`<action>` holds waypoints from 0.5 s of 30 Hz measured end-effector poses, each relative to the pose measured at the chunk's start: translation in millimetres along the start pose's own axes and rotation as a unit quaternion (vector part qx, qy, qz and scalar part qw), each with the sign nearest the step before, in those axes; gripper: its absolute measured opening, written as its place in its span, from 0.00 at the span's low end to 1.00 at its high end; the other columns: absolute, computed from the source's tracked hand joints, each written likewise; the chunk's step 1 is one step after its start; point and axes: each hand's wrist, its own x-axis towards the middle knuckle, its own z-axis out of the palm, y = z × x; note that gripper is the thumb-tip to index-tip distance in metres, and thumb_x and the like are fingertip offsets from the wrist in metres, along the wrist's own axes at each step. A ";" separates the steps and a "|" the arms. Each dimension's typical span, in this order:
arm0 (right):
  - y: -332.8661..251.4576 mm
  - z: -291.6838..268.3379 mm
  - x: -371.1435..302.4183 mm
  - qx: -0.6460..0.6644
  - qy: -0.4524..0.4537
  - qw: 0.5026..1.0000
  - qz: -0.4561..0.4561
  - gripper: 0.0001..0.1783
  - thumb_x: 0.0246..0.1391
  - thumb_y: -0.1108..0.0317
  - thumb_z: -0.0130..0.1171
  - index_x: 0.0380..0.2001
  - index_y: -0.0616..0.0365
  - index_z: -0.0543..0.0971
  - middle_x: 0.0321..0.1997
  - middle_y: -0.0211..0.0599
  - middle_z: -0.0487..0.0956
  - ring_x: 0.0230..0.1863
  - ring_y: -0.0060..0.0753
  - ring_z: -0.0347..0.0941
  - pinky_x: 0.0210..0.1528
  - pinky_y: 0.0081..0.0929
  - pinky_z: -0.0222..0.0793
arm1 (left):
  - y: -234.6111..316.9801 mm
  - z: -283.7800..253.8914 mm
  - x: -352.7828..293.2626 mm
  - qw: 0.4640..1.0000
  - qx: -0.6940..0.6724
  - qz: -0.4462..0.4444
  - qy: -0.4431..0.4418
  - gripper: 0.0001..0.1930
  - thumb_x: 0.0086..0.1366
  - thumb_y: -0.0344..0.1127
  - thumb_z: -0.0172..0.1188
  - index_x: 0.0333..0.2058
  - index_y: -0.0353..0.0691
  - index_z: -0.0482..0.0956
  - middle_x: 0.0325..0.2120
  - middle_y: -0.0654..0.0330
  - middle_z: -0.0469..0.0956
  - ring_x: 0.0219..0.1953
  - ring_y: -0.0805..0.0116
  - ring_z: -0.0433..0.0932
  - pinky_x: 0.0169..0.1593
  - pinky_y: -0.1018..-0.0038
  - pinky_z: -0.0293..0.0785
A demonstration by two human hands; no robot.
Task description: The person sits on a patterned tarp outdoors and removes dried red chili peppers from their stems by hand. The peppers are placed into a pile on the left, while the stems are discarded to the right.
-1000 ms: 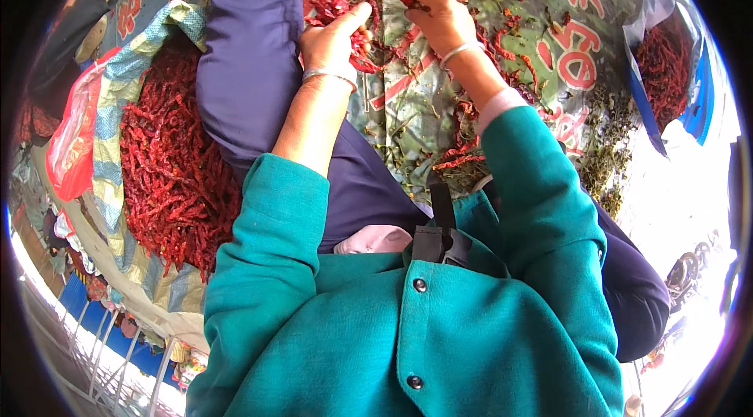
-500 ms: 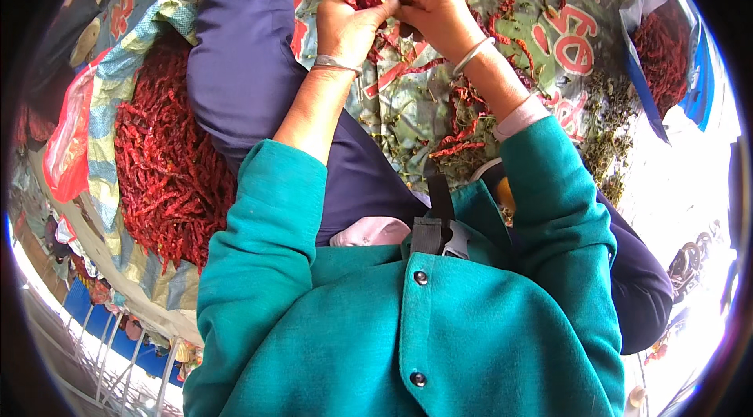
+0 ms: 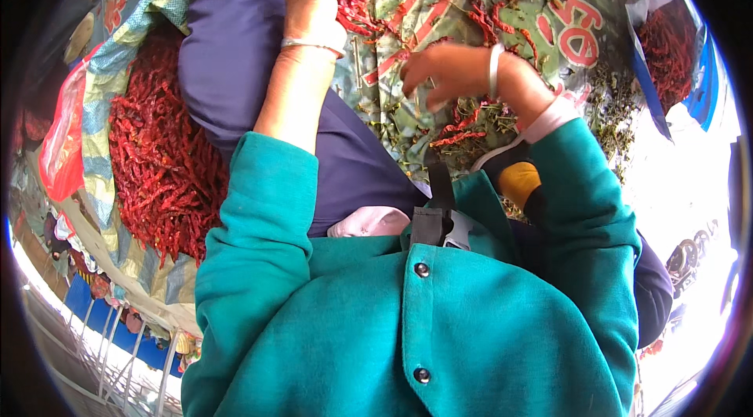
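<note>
Dried red chilies (image 3: 357,7) are bunched in my left hand (image 3: 315,15), its thumb stretched out across them at the upper middle. Part of the bunch is hidden behind the palm. My right hand (image 3: 453,72) hangs apart from it, to the right and nearer to me, with fingers loosely spread and slightly blurred; nothing shows in them. Under both hands lies a printed green sheet (image 3: 392,64) strewn with stems and loose chilies. A few single chilies (image 3: 459,137) lie just below my right hand.
On my left, beside my leg (image 3: 235,64), stands a woven sack (image 3: 102,119) full of dried chilies (image 3: 165,158). A red plastic bag (image 3: 63,142) hangs at its outer side. Another open bag of chilies (image 3: 667,48) is at the far right. Stem scraps (image 3: 612,119) are heaped nearby.
My hands have come apart. The right one has moved down toward me and its fingers have opened; the left has shifted slightly left and away with the chilies.
</note>
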 end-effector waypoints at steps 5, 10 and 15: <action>4.4 39.2 34.3 -0.249 0.217 0.910 0.250 0.11 0.40 0.67 0.60 0.31 0.54 0.74 0.39 0.39 0.71 0.40 0.43 0.72 0.39 0.35 0.71 | 7.7 5.8 -10.4 0.998 0.049 0.039 -0.008 0.07 0.53 0.28 0.63 0.30 0.32 0.77 0.23 0.57 0.78 0.22 0.67 0.76 0.27 0.75 0.72; 16.9 55.5 37.7 -0.290 0.194 0.908 0.231 0.08 0.42 0.70 0.52 0.30 0.50 0.76 0.38 0.37 0.69 0.40 0.39 0.73 0.40 0.33 0.72 | 15.3 -4.0 -19.0 0.997 0.016 -0.017 0.076 0.08 0.47 0.26 0.66 0.27 0.35 0.78 0.21 0.61 0.77 0.17 0.73 0.73 0.22 0.77 0.70; 7.0 11.7 21.8 0.285 0.551 0.759 0.197 0.07 0.46 0.73 0.58 0.32 0.58 0.79 0.26 0.35 0.78 0.25 0.29 0.73 0.25 0.26 0.69 | -7.1 5.3 -26.6 0.992 0.118 -0.031 -0.027 0.08 0.52 0.28 0.63 0.31 0.32 0.79 0.26 0.56 0.79 0.25 0.69 0.78 0.30 0.76 0.75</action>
